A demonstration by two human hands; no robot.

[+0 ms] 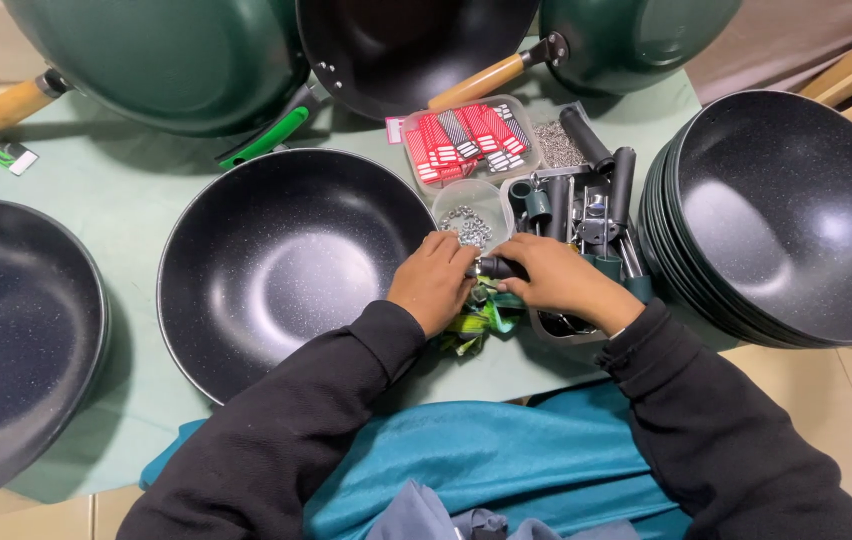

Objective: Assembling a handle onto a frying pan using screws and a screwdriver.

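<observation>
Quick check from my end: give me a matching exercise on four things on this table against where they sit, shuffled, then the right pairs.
Things:
1. stack of dark pans
2. tray of red and white packets
3. small clear cup of metal washers
4. handleless black pan

Places:
A. directly beyond the left hand, between it and the packets
B. at the table's right edge
C. beside the left hand, on its left
D. far middle of the table, beside a wooden pan handle

Pairs: 1-B, 2-D, 3-A, 4-C
</observation>
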